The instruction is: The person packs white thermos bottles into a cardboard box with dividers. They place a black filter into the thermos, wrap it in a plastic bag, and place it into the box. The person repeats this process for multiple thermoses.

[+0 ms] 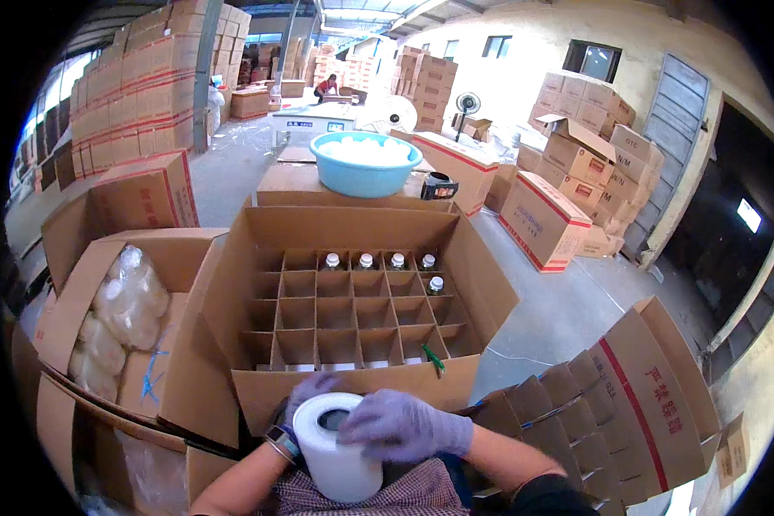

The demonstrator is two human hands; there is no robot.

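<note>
A white roll (342,460) with a dark hollow core stands on my lap, against checked cloth. My right hand (404,426), in a grey-purple glove, has its bent fingers on the roll's upper right side. Gloved too, my left hand (312,391) curls round the roll's far left side; it is blurred and partly hidden. Just beyond is an open cardboard box (353,386) with a grid divider (335,314). White-capped bottles (366,261) fill several cells at its far side. A green tool-like item (435,359) lies over the near wall.
On my left, an open carton (189,361) holds clear, bagged rounded containers (133,297). Behind the divided box, a blue basin (365,176) holds white items. A carton with dividers (645,404) leans at right. Stacked cartons (138,95), a fan (467,104) and a distant person (327,86) are farther back.
</note>
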